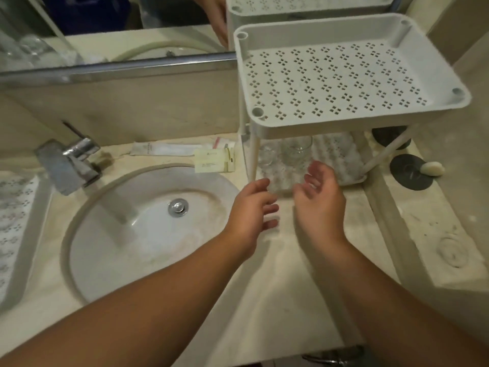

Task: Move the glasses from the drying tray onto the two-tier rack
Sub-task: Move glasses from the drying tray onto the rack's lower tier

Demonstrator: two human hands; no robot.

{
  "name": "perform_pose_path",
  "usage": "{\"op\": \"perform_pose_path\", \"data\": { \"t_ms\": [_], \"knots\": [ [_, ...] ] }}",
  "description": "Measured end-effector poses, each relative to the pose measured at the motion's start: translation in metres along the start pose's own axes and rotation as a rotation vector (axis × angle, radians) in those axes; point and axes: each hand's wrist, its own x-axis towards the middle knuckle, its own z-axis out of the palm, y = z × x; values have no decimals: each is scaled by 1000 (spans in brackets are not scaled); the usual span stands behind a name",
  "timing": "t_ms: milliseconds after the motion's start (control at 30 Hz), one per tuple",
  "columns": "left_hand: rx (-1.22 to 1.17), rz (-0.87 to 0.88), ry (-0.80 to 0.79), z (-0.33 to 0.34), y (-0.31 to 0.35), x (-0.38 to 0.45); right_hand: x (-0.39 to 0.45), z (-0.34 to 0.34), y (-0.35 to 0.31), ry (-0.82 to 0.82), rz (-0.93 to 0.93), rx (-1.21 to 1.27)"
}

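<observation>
**Both hands empty at the lower shelf, glasses already under the top tier**

Pale stone counter [291, 274] runs round a white basin [148, 221] with a chrome tap [71, 162] at its back edge; a mirror [105, 30] hangs above; sachets [214, 160] lie against the wall; a bar of soap [432, 168] sits on a dark round dish [410, 173] at the far right.

At the right end stands the two-tier rack [344, 75]; its top shelf is bare, a perforated tray on thin legs; the lower shelf [338, 157] holds two glasses [296, 149], one taller, one lower just to its left, both blurred through motion; they probably sit low because that tier is the easier reach. A perforated tray [16, 221] at the far left edge is likely the drying tray; whether any glass is left on it cannot be told.

The left hand [251, 210] hovers at the front of the rack's near leg, fingers loosely spread, gripping nothing; the right hand [320, 197] is beside it, palm turned up and inward, fingers relaxed and slightly curled, empty, just in front of the lower shelf and apart from the glasses; neither plainly touches the rack.
</observation>
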Motion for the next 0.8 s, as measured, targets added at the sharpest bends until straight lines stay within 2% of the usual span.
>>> {"op": "perform_pose_path", "data": {
  "t_ms": [200, 433, 600, 800],
  "knots": [
    [55, 94, 62, -69, 24, -56, -70, 12, -65, -24, -146, 88],
    [7, 306, 177, -159, 57, -135, -146, 95, -124, -291, -290, 118],
    [-31, 464, 326, -235, 78, -182, -192, 168, -160, -486, -369, 128],
    [-83, 544, 471, -323, 93, -224, -242, 248, -199, -675, -457, 141]
  ]
}}
